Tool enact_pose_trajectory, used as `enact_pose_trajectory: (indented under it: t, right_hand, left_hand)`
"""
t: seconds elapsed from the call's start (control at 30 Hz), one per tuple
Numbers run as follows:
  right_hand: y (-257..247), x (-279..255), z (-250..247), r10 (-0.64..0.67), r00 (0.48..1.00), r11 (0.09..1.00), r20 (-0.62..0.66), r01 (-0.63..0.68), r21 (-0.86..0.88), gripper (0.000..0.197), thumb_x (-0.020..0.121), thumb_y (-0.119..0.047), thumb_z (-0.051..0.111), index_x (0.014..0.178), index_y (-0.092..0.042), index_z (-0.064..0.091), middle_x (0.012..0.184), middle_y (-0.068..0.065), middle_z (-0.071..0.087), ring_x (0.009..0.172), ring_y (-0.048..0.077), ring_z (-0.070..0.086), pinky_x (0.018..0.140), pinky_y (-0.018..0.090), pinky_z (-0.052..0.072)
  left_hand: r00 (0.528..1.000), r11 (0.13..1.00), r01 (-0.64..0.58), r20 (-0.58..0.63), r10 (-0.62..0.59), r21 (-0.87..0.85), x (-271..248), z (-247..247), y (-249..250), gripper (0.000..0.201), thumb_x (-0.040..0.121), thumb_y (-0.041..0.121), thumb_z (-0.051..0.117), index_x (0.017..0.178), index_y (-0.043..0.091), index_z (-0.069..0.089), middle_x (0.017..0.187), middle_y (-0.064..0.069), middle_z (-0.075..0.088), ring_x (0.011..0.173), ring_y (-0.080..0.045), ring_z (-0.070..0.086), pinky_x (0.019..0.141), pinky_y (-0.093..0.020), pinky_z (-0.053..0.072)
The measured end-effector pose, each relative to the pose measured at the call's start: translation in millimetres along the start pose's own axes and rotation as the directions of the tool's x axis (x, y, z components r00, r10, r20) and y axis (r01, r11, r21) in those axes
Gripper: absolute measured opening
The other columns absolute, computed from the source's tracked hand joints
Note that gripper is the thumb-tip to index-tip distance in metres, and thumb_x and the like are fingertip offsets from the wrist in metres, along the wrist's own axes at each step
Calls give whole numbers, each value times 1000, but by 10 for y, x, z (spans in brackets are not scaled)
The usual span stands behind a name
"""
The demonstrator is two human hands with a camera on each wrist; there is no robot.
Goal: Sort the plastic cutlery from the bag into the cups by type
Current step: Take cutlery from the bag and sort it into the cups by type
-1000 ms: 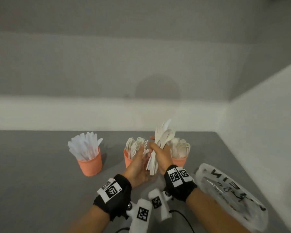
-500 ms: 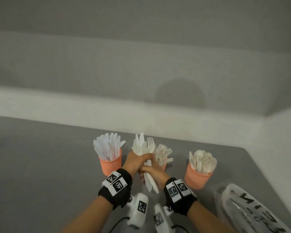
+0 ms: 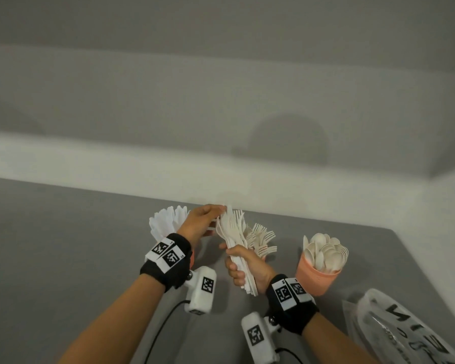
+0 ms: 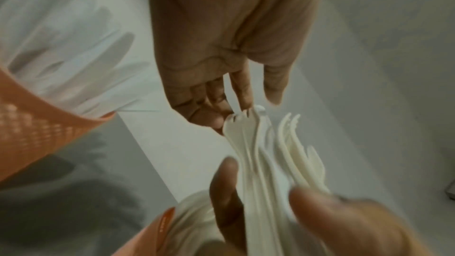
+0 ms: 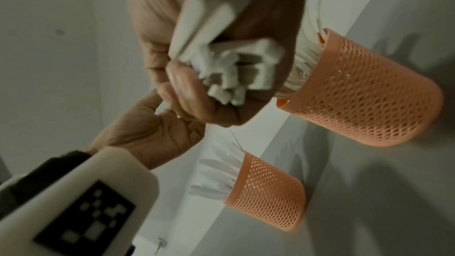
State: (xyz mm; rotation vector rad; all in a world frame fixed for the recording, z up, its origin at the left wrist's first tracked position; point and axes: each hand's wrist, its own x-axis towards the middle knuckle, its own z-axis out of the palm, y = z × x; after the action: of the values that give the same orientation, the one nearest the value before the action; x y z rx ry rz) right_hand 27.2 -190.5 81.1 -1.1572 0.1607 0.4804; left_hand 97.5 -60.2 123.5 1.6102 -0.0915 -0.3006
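Three cups (image 3: pixel 317 278) crowd the table's (image 3: pixel 63 245) far edge; bag (image 3: pixel 405 334) blocks the right; left lies open.

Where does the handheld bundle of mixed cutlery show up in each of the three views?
Head: bundle of cutlery at centre, gripped low by the right hand.
Left wrist: lower centre-right, heads fanned upward, left hand fingertips at the top piece.
Right wrist: upper centre, handle ends toward the camera.
Shared landmark: the knife cup.

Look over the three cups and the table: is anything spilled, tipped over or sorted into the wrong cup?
Nothing stands out. The knife cup, fork cup and spoon cup stand upright, each showing one type. The unsorted bundle sits in the right hand; the left hand touches its top.
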Motion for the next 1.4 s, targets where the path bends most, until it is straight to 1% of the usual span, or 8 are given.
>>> enact_pose_trajectory:
  t: [0.47, 0.57, 0.7, 0.83, 0.93, 1.07, 1.3, 1.4]
  right_hand:
    - [38, 28, -116, -65, 995, 989, -77, 54, -141, 22, 96, -21, 37, 109, -21, 55, 53, -1, 44, 31, 5, 32, 32, 14, 25]
    - [13, 14, -145, -56, 997, 991, -50, 49, -122, 25, 97, -22, 36, 112, -18, 55, 50, -3, 45, 31, 5, 33, 32, 13, 26]
    - [-32, -4, -162, -49, 998, 998, -45, 47, -49, 26, 96, -36, 39, 103, -17, 56, 51, -4, 45, 31, 5, 35, 31, 14, 28]
    - [-25, 11, -156, -46, 997, 999, -60, 47, 9, 33, 94, -47, 42, 99, -17, 56, 51, -4, 47, 31, 4, 37, 30, 13, 29]
    - [-5, 34, -151, -45, 996, 999, -77, 47, 21, 33, 93, -47, 43, 98, -18, 56, 52, -4, 48, 31, 4, 36, 30, 13, 29]
    - [-9, 60, -165, -33, 994, 997, -100, 39, 67, 31, 92, -48, 44, 95, -20, 56, 50, -6, 47, 32, 4, 37, 30, 14, 29]
    - [-35, 94, -131, -75, 991, 996, -110, 81, 47, 27, 88, -45, 51, 85, -19, 48, 44, -8, 38, 29, 3, 31, 29, 14, 25]
    - [6, 158, -152, -97, 983, 995, -153, 101, 17, 23, 92, -40, 49, 88, -18, 50, 42, -8, 36, 29, 4, 31, 30, 13, 24]
  left_hand:
    - [997, 982, -40, -53, 50, 182, 132, 64, 60, 12, 84, 14, 66, 76, 15, 56, 71, 3, 56, 61, -8, 46, 52, -16, 39]
    - [994, 992, -60, -87, 70, 111, 149, 93, 52, 15, 81, 5, 68, 89, 11, 56, 76, 3, 57, 64, -6, 49, 45, -6, 39]
    - [990, 997, -60, -128, 66, 49, 175, 98, 55, 28, 81, 5, 68, 107, 6, 58, 81, 3, 58, 72, -5, 53, 57, -7, 42]
    - [995, 995, -65, -77, 71, 74, 165, 106, 70, 14, 85, 7, 63, 98, 3, 65, 78, 2, 60, 69, -5, 51, 48, 1, 39]
    - [998, 980, -55, 23, 52, 190, 160, 84, 82, 11, 86, 14, 62, 76, 14, 62, 83, -5, 57, 74, -12, 46, 52, -9, 40]
    - [998, 982, -64, 30, 60, 179, 181, 1, 185, 14, 87, 17, 62, 74, 14, 58, 85, -2, 57, 77, -10, 50, 63, -18, 40]
    - [984, 985, -152, -105, 142, -87, 110, -362, 576, 14, 94, 16, 53, 80, 13, 52, 83, -5, 67, 65, -14, 60, 51, -15, 52]
    - [898, 936, -349, -302, 319, -51, 80, -627, 688, 17, 95, 15, 51, 78, 17, 47, 82, -7, 68, 61, -10, 66, 55, -18, 54]
